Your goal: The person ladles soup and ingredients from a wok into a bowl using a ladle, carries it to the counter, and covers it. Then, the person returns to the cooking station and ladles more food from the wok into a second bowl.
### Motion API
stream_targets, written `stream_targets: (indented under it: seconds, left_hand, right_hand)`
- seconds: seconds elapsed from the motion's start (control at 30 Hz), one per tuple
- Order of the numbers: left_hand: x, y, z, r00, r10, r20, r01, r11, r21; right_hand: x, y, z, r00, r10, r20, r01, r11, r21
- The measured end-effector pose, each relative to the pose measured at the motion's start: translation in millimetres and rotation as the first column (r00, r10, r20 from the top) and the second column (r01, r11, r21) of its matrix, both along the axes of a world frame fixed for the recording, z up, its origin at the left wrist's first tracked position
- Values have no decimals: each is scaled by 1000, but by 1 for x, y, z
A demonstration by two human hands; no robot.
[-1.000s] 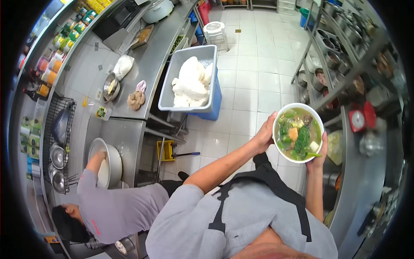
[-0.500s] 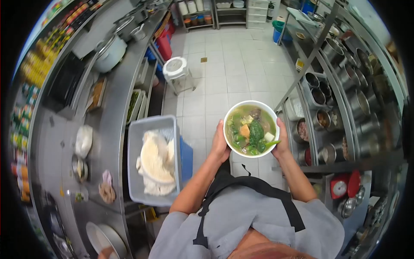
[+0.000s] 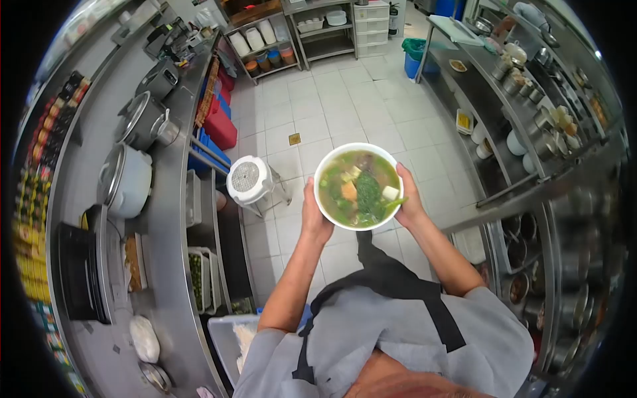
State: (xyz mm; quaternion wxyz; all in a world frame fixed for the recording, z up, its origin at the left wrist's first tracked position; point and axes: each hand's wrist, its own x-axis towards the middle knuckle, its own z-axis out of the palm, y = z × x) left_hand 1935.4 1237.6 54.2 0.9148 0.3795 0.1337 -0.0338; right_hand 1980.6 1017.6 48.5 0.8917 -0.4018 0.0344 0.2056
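From afar, I see the left hand (image 3: pixel 317 217) at eight o'clock and right hand (image 3: pixel 410 201) at three clasping the soup bowl (image 3: pixel 355 189).

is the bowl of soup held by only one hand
No, the left hand and right hand hold the bowl from opposite sides.

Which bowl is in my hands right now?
The white bowl of soup, held between your left hand and right hand; the metal bowl on the left counter stands unheld.
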Motion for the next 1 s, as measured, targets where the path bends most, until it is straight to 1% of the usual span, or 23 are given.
stream_targets:
  seconds: [0.03, 0.07, 0.17, 0.2, 0.3, 0.33, 0.4, 0.5, 0.53, 0.57, 0.6, 0.67, 0.77, 0.87, 0.93, 0.97, 1.0]
  left_hand:
    - [33, 11, 0, 1000, -14, 9, 14, 1000, 21]
    - [65, 16, 4, 998, 57, 6, -57, 998, 41]
    - [157, 53, 5, 999, 39, -12, -39, 999, -24]
    - [189, 63, 1, 997, 73, -7, -74, 997, -39]
    - [278, 97, 1, 989, 147, -6, -147, 989, 18]
    - [309, 107, 2, 987, 158, -21, -158, 987, -3]
    - [377, 129, 3, 986, 166, -32, -168, 985, -47]
    - [478, 171, -17, 989, 142, -39, -143, 990, -10]
    - [511, 180, -18, 982, 181, -59, -182, 983, -11]
    - [554, 196, -14, 985, 166, -51, -166, 986, 5]
    - [575, 204, -3, 985, 156, -74, -155, 988, 14]
    - [628, 226, 2, 985, 127, -117, -127, 992, 6]
    - [730, 264, -3, 986, 115, -122, -116, 993, 2]
    - [829, 300, -11, 980, 168, -109, -160, 984, 76]
    - [893, 322, -9, 979, 182, -95, -177, 983, 56]
    - [922, 333, -12, 976, 191, -101, -188, 981, 44]
    - [955, 348, -24, 981, 182, -62, -179, 982, 55]
  right_hand:
    - [35, 11, -2, 1000, 29, -1, -29, 999, 25]
    - [68, 29, -1, 1000, -19, -1, 19, 999, 29]
    - [169, 64, -4, 1000, 14, 1, -14, 1000, -1]
    - [203, 76, -4, 999, 36, 5, -36, 999, 17]
    - [298, 115, 1, 998, 46, -31, -46, 999, -7]
    - [328, 127, 2, 998, 42, -47, -42, 999, -8]
    - [393, 154, 1, 998, 21, -60, -21, 1000, -7]
    - [497, 189, -21, 997, 4, -81, -2, 1000, 22]
    - [528, 200, -21, 998, 42, -47, -37, 996, 85]
    - [570, 216, -19, 1000, 14, -11, -13, 998, 69]
    - [593, 225, -17, 1000, -8, -4, 8, 999, 43]
    - [643, 247, -10, 999, -46, -3, 46, 999, -24]
    - [740, 282, -10, 997, -68, 19, 69, 997, -29]
    - [839, 320, -12, 996, -86, 4, 86, 996, -19]
    - [914, 344, -26, 998, -48, 34, 48, 999, 2]
    - [949, 355, -35, 999, -28, 37, 27, 1000, 9]
    - [984, 367, -38, 998, -20, 52, 21, 1000, -12]
